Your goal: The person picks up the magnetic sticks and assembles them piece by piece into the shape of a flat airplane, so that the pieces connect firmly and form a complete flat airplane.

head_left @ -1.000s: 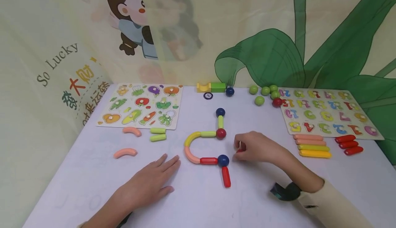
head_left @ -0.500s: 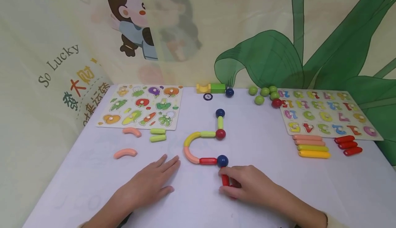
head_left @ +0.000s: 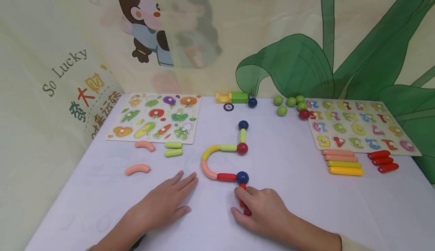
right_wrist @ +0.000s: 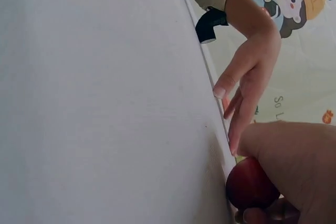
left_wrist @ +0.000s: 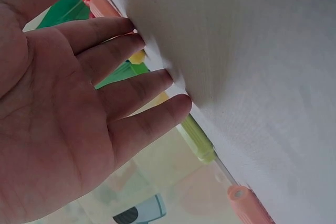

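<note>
My left hand (head_left: pixel 164 202) rests on the white tabletop with its fingers straight, left of the chain of sticks and balls. My right hand (head_left: pixel 266 211) holds a dark red ball (right_wrist: pixel 252 184) at the near end of a short red stick (head_left: pixel 242 202), fingers partly hiding both. That stick's far end meets a blue ball (head_left: pixel 242 178). From there the chain runs through another red stick (head_left: pixel 226 177), a pink curved stick (head_left: pixel 208 170), a yellow curved stick (head_left: pixel 210 152), a green stick (head_left: pixel 228 147), a red ball (head_left: pixel 242 148), an upright green stick (head_left: pixel 242 135) and a dark blue ball (head_left: pixel 242 125).
Left lie pink curved sticks (head_left: pixel 137 169), green sticks (head_left: pixel 173 152) and a vegetable puzzle board (head_left: pixel 153 132). Right are red sticks (head_left: pixel 388 167), longer yellow sticks (head_left: pixel 346 171) and a number board (head_left: pixel 363 130). Several green balls (head_left: pixel 282 110) and yellow-green blocks (head_left: pixel 239 98) stand at the back.
My right hand has carried the red ball from right of the chain to the lower red stick's near end. The chain's lower part has shifted slightly left. My left hand has stayed put.
</note>
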The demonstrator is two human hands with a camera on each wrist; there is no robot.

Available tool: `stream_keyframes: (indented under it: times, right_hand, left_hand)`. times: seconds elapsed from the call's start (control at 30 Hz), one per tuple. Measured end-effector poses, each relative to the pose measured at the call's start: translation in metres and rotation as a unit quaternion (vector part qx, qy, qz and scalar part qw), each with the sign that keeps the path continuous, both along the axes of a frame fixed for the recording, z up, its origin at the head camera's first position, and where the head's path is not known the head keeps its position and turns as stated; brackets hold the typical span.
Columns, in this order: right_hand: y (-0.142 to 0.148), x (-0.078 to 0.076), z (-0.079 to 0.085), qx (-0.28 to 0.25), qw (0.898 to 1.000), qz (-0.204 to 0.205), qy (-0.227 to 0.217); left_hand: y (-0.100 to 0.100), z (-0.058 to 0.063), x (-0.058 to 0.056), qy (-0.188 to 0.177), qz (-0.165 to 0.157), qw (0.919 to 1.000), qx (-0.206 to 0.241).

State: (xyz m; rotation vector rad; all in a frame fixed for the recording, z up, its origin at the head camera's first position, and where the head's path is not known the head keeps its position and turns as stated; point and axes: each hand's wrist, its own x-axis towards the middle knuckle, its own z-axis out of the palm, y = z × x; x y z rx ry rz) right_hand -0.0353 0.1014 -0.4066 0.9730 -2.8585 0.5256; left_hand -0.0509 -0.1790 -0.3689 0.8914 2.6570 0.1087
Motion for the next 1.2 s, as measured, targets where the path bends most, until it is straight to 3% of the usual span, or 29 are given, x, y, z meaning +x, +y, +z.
stream_keyframes:
  times: [0.17, 0.27, 0.37, 0.5, 0.73, 1.03, 1.2]
  right_hand:
    - [0.003, -0.008, 0.004, 0.027, 0.998, -0.051, 0.025]
    - [0.008, -0.015, 0.008, 0.046, 0.994, -0.102, 0.015]
    - [0.011, -0.02, 0.01, 0.042, 0.992, -0.122, -0.015]
    - [0.011, -0.022, 0.01, 0.0, 0.992, -0.1, -0.081]
    - [0.011, -0.021, 0.016, -0.038, 0.979, -0.063, -0.19]
    - [0.006, -0.022, 0.021, -0.027, 0.98, -0.018, -0.198]
    - [0.0, -0.044, 0.037, -0.013, 0.976, -0.009, -0.215]
  left_hand:
    - [0.0, 0.0, 0.0, 0.001, 0.0, 1.0, 0.001]
    - [0.0, 0.0, 0.0, 0.001, -0.002, 1.0, 0.002]
    - [0.0, 0.001, 0.0, 0.0, -0.003, 1.0, 0.001]
    - [0.0, 0.002, 0.0, -0.006, -0.001, 1.0, -0.002]
    - [0.0, 0.002, 0.0, -0.01, 0.003, 0.9999, -0.003]
    - [0.0, 0.001, 0.001, -0.009, 0.007, 0.9999, -0.007]
    - [-0.001, 0.001, 0.0, -0.004, 0.003, 0.9999, -0.009]
